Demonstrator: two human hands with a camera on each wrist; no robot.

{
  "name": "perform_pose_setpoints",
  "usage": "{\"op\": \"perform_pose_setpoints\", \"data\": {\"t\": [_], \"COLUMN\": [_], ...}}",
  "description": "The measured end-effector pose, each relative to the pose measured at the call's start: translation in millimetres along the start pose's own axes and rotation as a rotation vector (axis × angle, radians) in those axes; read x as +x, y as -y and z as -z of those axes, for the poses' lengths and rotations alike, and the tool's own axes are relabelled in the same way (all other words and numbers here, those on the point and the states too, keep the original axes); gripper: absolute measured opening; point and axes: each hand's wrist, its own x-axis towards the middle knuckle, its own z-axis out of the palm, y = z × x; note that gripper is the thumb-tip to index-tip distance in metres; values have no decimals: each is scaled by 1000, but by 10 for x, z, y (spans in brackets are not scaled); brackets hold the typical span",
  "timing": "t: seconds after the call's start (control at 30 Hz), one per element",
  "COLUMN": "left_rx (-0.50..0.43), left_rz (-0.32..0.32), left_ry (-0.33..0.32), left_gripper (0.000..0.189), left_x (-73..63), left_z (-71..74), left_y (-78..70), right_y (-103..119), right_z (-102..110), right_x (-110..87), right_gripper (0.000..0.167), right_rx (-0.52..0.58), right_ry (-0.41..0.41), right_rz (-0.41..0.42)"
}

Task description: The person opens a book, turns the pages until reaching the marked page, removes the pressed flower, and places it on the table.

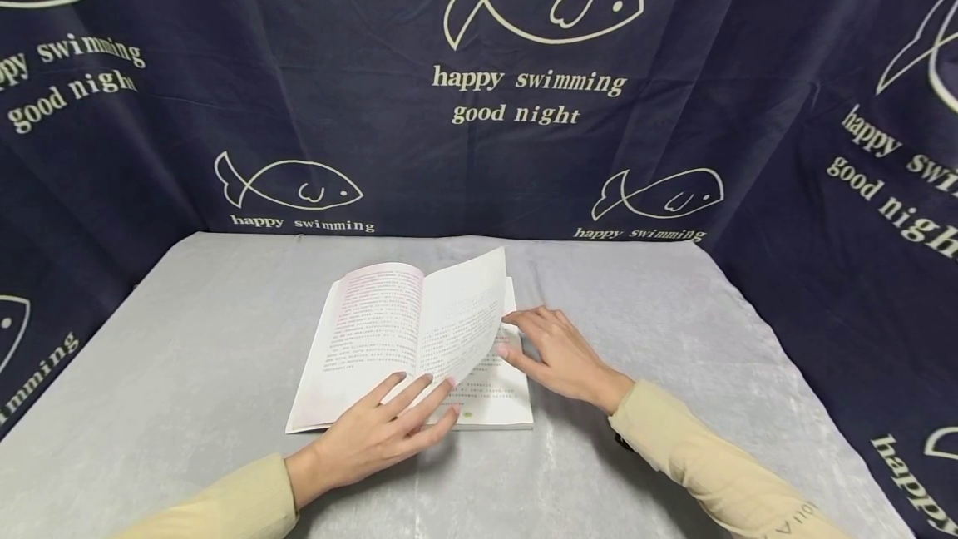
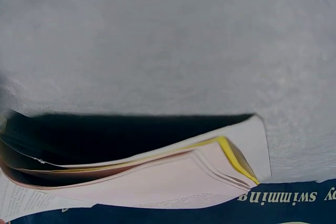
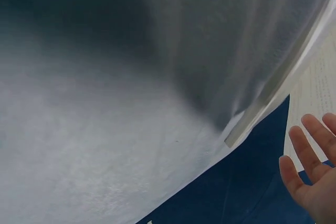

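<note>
An open book (image 1: 370, 323) lies on the table, with one page (image 1: 467, 306) raised at a slant over its right half. My left hand (image 1: 385, 427) rests across the book's lower edge near the spine, its fingers extended and slightly spread over the foot of that page. At the raised page's right edge is my right hand (image 1: 557, 356); its index fingertip meets the edge and its thumb lies lower, over the right half. In the right wrist view the right hand (image 3: 315, 177) shows extended fingers in front of a printed page (image 3: 315, 85).
Grey cloth covers the table (image 1: 224, 314). A dark blue curtain (image 1: 397, 123) with white fish drawings and lettering hangs behind it and at both sides. From the left wrist, the book's curved pages (image 2: 157, 182) show a yellow edge (image 2: 233, 156).
</note>
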Motion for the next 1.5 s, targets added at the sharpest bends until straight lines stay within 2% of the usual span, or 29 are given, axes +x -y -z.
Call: {"op": "perform_pose_setpoints", "data": {"t": [0.13,0.27,0.53,0.8,1.1,1.3,1.5], "left_rx": [-1,10,15,26,45,42,50], "left_rz": [-14,-25,-20,-21,-20,-8,23], "left_ry": [-4,-27,-32,-4,54,89,65], "left_gripper": [35,35,35,34,34,36,35], "left_x": [-9,-19,-12,-13,-31,-47,-51], "left_z": [-6,-27,-12,-3,-15,-26,-31], "left_y": [-4,-7,-6,-6,-20,-23,-34], "right_y": [-24,-47,-53,-37,-39,-27,-17], "right_z": [-25,-49,-98,-117,-129,-113,-94], "right_x": [-33,-65,-126,-168,-182,-189,-195], "right_gripper": [48,48,47,57,70,77,76], "right_rx": [-15,-45,-93,-104,-127,-155,-165], "right_ry": [36,64,142,178,180,212,219], "right_rz": [32,103,198,201,222,213,230]}}
